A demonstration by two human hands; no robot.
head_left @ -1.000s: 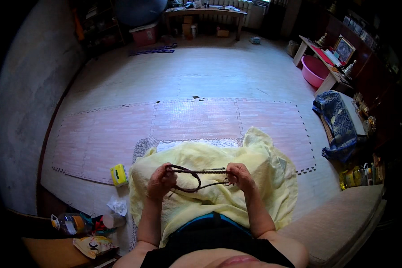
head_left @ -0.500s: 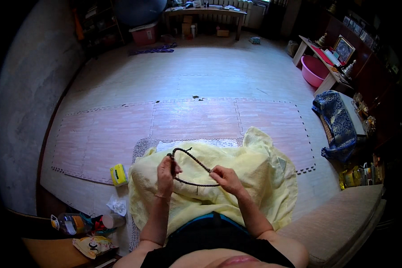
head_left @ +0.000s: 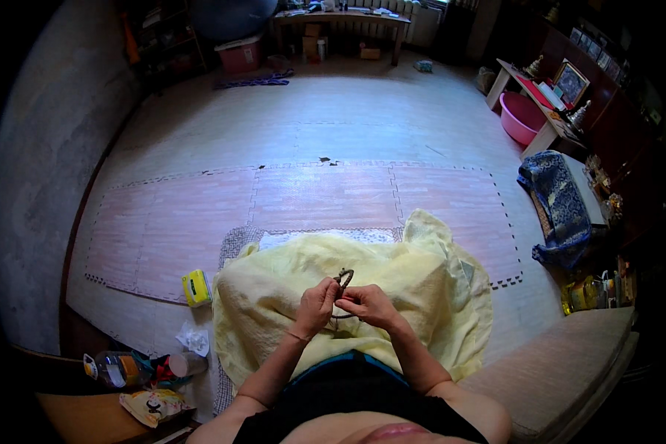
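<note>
Nearest, above the yellow cloth (head_left: 429,311), the left hand (head_left: 318,303) and right hand (head_left: 370,305) meet, each grip pinching the dark cord (head_left: 350,277) between them, seemingly to keep its small loop gathered. Fingers cover where the strands cross. Far off, the clutter on the desk (head_left: 292,21) is hard to make out.

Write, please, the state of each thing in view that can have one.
Left hand: closed on the dark cord
Right hand: closed on the dark cord
Dark cord: looped, held up
Yellow cloth: spread out, wrinkled
White tissue: crumpled
Pink basin: uncovered; contents unclear
Blue patterned cloth: draped
</note>
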